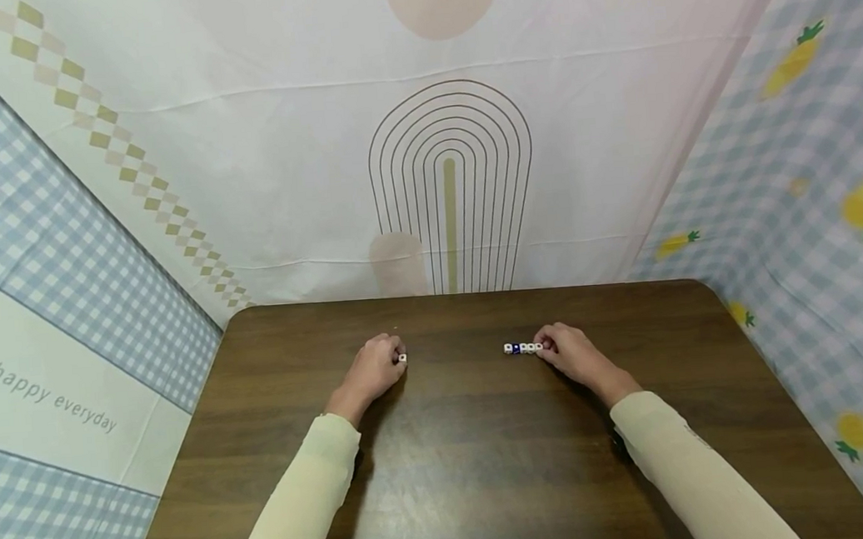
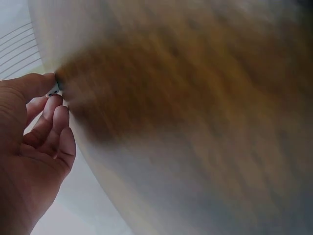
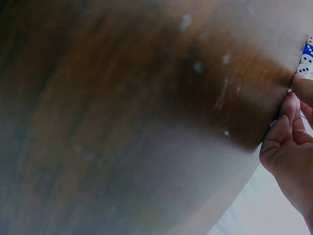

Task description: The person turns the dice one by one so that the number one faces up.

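My left hand (image 1: pixel 378 368) pinches a small white die (image 1: pixel 403 358) between thumb and fingertips, left of the table's middle. In the left wrist view the thumb lies over one side of that die (image 2: pixel 53 90), and dark pips show on it. To the right, a short row of dice (image 1: pixel 523 348) lies in a straight line, mostly white with one blue die (image 3: pixel 307 49) near its left end. My right hand (image 1: pixel 574 353) pinches the white die at the row's right end, which its thumb and fingers partly hide in the right wrist view.
Both hands are over the far part of a brown wooden table (image 1: pixel 444 452). A white patterned cloth (image 1: pixel 305 186) hangs along its back edge. Checked cloths hang at the left (image 1: pixel 35 397) and the right (image 1: pixel 801 294).
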`<state>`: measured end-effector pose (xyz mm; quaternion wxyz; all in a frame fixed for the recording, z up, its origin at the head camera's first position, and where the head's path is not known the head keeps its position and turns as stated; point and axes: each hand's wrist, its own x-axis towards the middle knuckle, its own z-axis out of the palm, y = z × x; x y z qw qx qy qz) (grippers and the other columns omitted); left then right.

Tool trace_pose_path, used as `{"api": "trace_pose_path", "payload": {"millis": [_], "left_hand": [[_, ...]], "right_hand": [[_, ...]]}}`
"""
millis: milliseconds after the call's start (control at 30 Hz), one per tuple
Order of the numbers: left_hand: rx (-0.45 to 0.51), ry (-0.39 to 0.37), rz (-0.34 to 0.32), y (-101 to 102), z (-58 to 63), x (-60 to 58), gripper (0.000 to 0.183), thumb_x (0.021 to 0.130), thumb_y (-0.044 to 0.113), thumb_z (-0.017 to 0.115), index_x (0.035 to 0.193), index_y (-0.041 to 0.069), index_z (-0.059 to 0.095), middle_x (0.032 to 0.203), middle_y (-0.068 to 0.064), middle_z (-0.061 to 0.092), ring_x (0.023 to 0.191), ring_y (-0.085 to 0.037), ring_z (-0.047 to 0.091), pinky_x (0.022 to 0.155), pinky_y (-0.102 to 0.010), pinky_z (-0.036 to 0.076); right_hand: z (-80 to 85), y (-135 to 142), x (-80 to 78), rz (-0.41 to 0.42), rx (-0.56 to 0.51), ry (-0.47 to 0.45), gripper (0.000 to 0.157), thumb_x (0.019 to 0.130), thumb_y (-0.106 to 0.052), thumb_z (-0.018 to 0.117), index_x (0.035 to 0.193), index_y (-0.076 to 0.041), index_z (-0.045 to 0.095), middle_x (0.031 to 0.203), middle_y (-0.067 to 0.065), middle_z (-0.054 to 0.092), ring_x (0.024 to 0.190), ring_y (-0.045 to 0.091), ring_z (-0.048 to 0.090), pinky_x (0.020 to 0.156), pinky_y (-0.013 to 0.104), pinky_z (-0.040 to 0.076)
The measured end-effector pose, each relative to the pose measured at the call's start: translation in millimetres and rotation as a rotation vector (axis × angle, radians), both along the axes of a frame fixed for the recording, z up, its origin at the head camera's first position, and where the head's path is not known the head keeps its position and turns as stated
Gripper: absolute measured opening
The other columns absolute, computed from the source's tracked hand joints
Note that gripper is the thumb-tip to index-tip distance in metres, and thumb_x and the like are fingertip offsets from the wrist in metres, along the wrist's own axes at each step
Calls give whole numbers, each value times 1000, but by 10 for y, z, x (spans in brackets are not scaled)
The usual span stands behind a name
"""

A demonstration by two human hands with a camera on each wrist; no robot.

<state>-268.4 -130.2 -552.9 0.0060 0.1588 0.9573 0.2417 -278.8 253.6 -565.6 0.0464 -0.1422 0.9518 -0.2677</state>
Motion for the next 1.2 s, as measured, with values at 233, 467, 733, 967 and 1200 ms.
{"api": "trace_pose_path", "payload": {"millis": [233, 467, 733, 967, 1200], "left_hand": [[22, -20, -9, 152, 35, -41, 4, 91, 10, 75, 92, 9, 71, 91, -4, 64, 85, -20, 62, 82, -39, 54], [60, -45, -40, 398, 78, -98, 4, 92, 10, 76, 92, 10, 72, 91, -3, 65, 86, -17, 62, 82, -37, 54], [71, -65, -70, 690, 62, -122, 3, 92, 12, 75, 92, 10, 72, 89, -1, 63, 83, -15, 60, 77, -32, 52], [23, -39, -110, 954, 50, -171, 4, 92, 14, 74, 91, 11, 72, 87, 1, 61, 82, -13, 58, 76, -30, 50], [-13, -44, -130, 1203, 52, -183, 6, 94, 16, 72, 90, 13, 70, 88, 1, 59, 83, -14, 57, 76, -30, 50]], "right_hand": [[-4, -3, 0, -2, 5, 1, 5, 97, -7, 71, 101, -6, 69, 92, 6, 60, 81, 16, 55, 72, 33, 48], [10, -1, -3, -10, 11, -1, 6, 97, -7, 71, 102, -5, 69, 93, 7, 60, 82, 17, 55, 72, 33, 48], [-6, -8, 3, 1, 7, 5, 5, 97, -7, 70, 102, -5, 69, 93, 7, 60, 82, 17, 54, 73, 33, 47], [-13, -16, 1, -6, 1, 7, 6, 96, -8, 71, 102, -5, 69, 93, 6, 60, 82, 17, 55, 73, 33, 48], [-17, -11, 13, -4, 0, 6, 5, 97, -8, 71, 101, -6, 69, 92, 6, 60, 82, 17, 55, 73, 32, 48]]}}
